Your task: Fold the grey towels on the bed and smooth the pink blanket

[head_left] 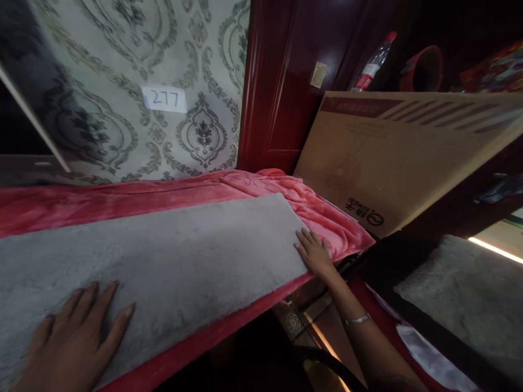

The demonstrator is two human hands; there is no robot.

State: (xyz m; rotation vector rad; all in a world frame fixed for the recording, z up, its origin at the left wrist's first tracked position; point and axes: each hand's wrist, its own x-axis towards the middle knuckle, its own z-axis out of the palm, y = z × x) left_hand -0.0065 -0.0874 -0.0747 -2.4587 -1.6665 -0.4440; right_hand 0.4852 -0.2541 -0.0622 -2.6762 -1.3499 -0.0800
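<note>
1 grey mat (192, 261) is lying flat on 1 pink blanket (196, 188), w/ blanket showing past mat's far, near & R edges. 2 hands are touching mat. L hand (77, 337) is resting palm-down on mat's near L part, fingers spread, thumb out to side. R hand (314, 251) is lying on mat's R edge, fingers extended & slightly apart; palm's underside is hiding, can't tell how hard it's pressing. 1 silver bracelet (358, 319) is circling R wrist.

Beyond mat's R end, 1 cardboard box (368, 163) is leaning; further off same way, 1 red-capped bottle (371, 69), 1 red ring (408, 76) & colourful packaging (500, 71) (count unclear) are showing. Behind mat, 1 white label (165, 99) reading "277" is sticking to patterned wallpaper (202, 130), next to dark-red panelling (281, 81). Well R of mat, 1 other grey piece (461, 299) is lying apart.
</note>
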